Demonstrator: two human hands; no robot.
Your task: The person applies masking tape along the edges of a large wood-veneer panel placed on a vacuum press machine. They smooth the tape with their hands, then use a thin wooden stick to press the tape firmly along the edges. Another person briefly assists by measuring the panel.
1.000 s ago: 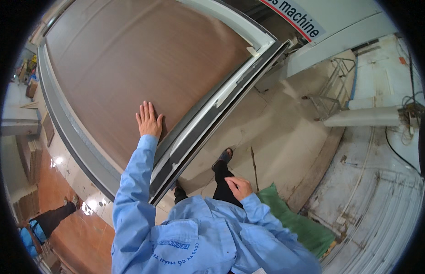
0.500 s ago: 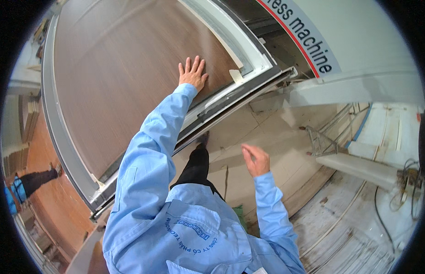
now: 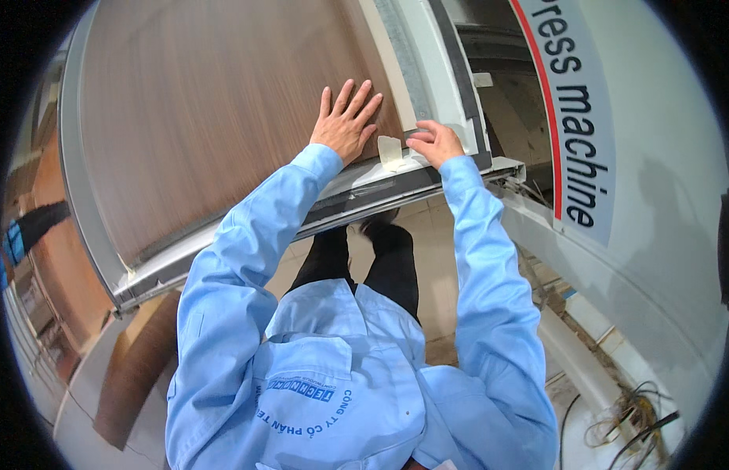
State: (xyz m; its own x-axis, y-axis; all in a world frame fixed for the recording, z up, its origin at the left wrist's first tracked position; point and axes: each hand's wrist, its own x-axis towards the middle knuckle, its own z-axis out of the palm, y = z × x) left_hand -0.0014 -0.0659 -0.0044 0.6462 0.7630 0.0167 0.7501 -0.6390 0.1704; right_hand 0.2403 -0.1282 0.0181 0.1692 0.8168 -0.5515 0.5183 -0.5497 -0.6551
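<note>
**Two-Hand Position: right hand point(image 3: 441, 147) joining left hand point(image 3: 346, 127) at the near right corner**

The brown wood-grain panel point(image 3: 223, 110) is lying in the grey-and-white frame point(image 3: 431, 59), extending from the near edge toward the far side. A pale strip point(image 3: 390, 74) is running along the right edge of the panel.

Left hand: palm down, this hand is resting on the panel near its near right corner, with fingers spread. Compared with half a second ago, it is staying on the panel, but its thumb is now pointing closer to the cream tab point(image 3: 390, 151) at the near edge.

Right hand: half a second ago this hand was hanging over the floor, well apart from the frame. It is now reaching over the frame corner, just right of the tab, with thumb and fingers bending leftward. Whether the fingertips are pinching anything, the view is not showing clearly.

Surroundings: the pale machine housing point(image 3: 658, 102) is now filling more of the right side. At the near left, a curved brown sheet point(image 3: 141, 372) is showing more fully than before. Loose cables point(image 3: 643, 419) are lying at the near right.
</note>
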